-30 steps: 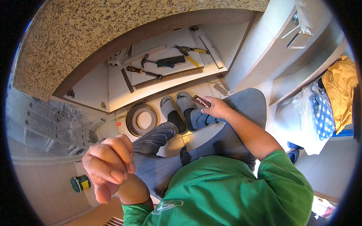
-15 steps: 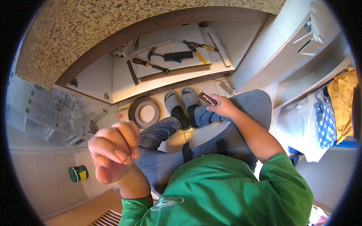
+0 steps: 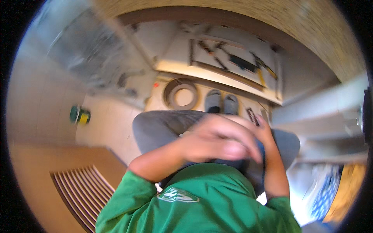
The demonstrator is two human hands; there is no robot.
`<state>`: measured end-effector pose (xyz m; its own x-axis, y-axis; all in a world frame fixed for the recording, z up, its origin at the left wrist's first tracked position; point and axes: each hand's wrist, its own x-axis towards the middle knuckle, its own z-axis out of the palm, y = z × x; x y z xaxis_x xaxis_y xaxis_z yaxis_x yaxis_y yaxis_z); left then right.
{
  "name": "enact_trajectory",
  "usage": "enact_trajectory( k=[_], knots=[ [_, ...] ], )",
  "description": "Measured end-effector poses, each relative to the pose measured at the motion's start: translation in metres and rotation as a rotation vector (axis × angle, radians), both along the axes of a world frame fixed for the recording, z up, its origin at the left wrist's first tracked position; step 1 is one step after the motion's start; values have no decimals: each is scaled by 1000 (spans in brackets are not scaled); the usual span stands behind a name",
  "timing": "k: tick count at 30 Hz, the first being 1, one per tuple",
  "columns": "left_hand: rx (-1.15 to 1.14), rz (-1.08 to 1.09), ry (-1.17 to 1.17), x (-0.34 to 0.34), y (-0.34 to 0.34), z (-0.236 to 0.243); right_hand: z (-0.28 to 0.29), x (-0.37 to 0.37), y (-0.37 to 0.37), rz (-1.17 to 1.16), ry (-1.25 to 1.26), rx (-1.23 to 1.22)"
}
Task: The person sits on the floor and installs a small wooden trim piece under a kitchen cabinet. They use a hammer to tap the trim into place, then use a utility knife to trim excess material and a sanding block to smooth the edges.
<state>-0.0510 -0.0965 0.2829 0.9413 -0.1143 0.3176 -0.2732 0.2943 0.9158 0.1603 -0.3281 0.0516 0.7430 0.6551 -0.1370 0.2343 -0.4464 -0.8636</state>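
Observation:
My right hand (image 3: 265, 132) is closed round one end of a small dark-brown packet (image 3: 251, 116) with pale lettering, above my right knee. My left hand (image 3: 221, 139) is smeared by motion in front of my lap, close to the right hand. Its fingers point to the right, and whether it holds anything does not show. Beyond my knees, a coil of brown edging strip (image 3: 169, 95) lies on the floor beside my grey slippers (image 3: 230, 105). Inside the low cabinet lie a hammer (image 3: 241, 62), an orange-and-black screwdriver-like tool (image 3: 211, 54) and yellow-handled pliers (image 3: 268, 68).
A speckled countertop (image 3: 303, 23) overhangs the cabinet. At the left stands a green tub with a yellow patch (image 3: 80, 115), above a slatted brown wooden panel (image 3: 83, 186). A checked blue cloth (image 3: 325, 198) and a yellow cloth (image 3: 345, 190) are at the lower right.
My view has turned, so the cabinet and tools sit further right. My left hand has swung from the left across to near my right hand, which still holds the packet.

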Motion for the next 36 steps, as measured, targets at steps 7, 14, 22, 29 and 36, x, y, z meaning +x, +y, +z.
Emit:
enact_trajectory(
  k=[7, 14, 22, 29, 36],
  knots=[
    [-340, -526, -655, 49, -150, 33, 14, -1, 9, 17, 143, -115],
    [-466, -676, -645, 77, -174, 54, 13, 0, 4, 17, 148, -80],
    [-494, -654, -653, 85, -168, 61, 9, 3, 6, 58, 152, -34],
    [-508, -650, -665, 87, -168, 61, 12, 0, 6, 47, 146, -71],
    [-538, -681, -641, 88, -173, 62, 7, 3, 4, 76, 70, -75]
  ],
)
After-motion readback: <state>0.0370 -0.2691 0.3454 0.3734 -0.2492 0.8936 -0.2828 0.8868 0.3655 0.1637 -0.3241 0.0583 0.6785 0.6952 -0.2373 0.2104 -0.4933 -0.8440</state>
